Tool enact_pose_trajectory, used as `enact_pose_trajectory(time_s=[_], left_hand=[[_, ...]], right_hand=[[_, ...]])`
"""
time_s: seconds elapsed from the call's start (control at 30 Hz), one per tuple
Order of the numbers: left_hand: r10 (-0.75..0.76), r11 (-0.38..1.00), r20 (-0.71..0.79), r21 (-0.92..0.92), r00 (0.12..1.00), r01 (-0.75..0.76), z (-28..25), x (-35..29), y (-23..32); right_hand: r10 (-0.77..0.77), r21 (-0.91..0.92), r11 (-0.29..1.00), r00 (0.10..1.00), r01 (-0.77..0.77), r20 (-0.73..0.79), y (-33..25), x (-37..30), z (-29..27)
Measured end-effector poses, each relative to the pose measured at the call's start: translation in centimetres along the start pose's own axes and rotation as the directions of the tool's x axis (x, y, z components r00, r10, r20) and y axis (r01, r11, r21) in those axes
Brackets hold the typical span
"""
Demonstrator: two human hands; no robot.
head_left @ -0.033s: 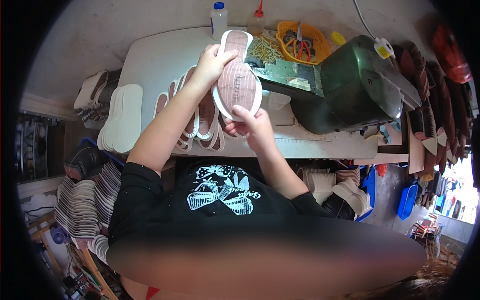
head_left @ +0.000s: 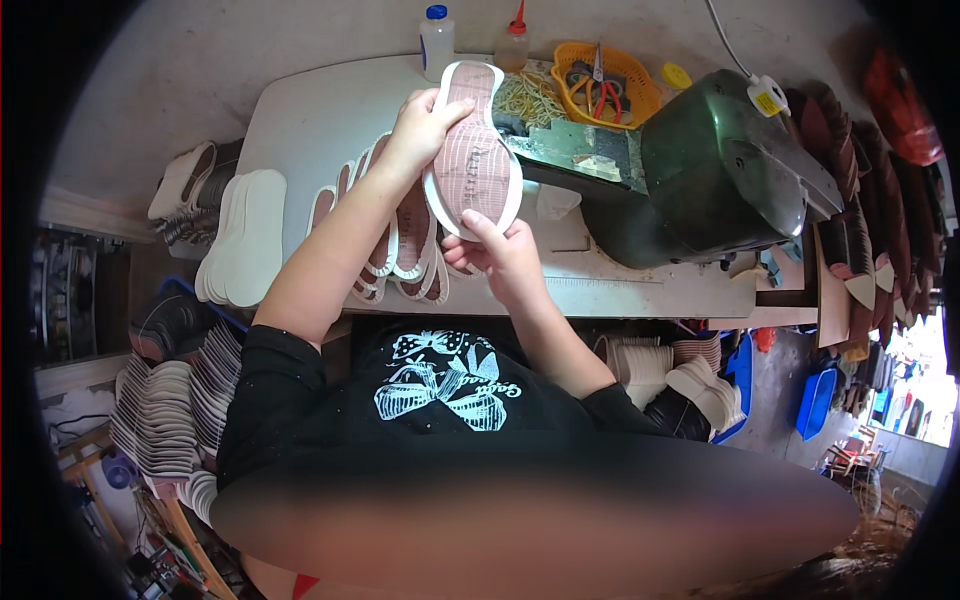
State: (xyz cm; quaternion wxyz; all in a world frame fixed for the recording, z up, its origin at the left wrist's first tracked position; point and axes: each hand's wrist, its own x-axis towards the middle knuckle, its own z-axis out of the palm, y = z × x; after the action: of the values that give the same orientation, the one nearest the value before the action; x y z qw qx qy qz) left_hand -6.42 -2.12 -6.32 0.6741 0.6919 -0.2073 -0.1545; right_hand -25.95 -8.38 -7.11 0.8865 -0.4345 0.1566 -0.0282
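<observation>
1. Several white blanks [head_left: 245, 238] lie overlapped on the bench [head_left: 300, 110].
2. Beside them we see a row of striped insoles [head_left: 412, 235]; a dropped piece could disturb it.
3. Our left hand [head_left: 425, 128], closed, grips the raised insole [head_left: 472, 165] near its narrow end; slack here could let it twist.
4. We hold its wide end with our right hand [head_left: 502, 250], partly closed in a pinch; excess pressure could crease the rim.

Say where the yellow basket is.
In the head view, the yellow basket sits upper right of centre, between the red-tipped bottle and the dark machine.
</observation>
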Motion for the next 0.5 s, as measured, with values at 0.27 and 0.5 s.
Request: enact_pose_trajectory(time_s=[0.27,0.5], left_hand=[[-0.238,0.969,0.054,-0.049,0.970,0.240,-1.1,1.8,1.1],[0.333,0.663,0.344,0.576,0.878,-0.478,-2.8,4.4,2.7]], right_hand=[[-0.185,0.130,0.974,0.982,0.188,-0.035,0.3,2.2,1.9],[-0.265,0.164,0.947,0.961,0.276,-0.085,-0.3,4.8,2.8]])
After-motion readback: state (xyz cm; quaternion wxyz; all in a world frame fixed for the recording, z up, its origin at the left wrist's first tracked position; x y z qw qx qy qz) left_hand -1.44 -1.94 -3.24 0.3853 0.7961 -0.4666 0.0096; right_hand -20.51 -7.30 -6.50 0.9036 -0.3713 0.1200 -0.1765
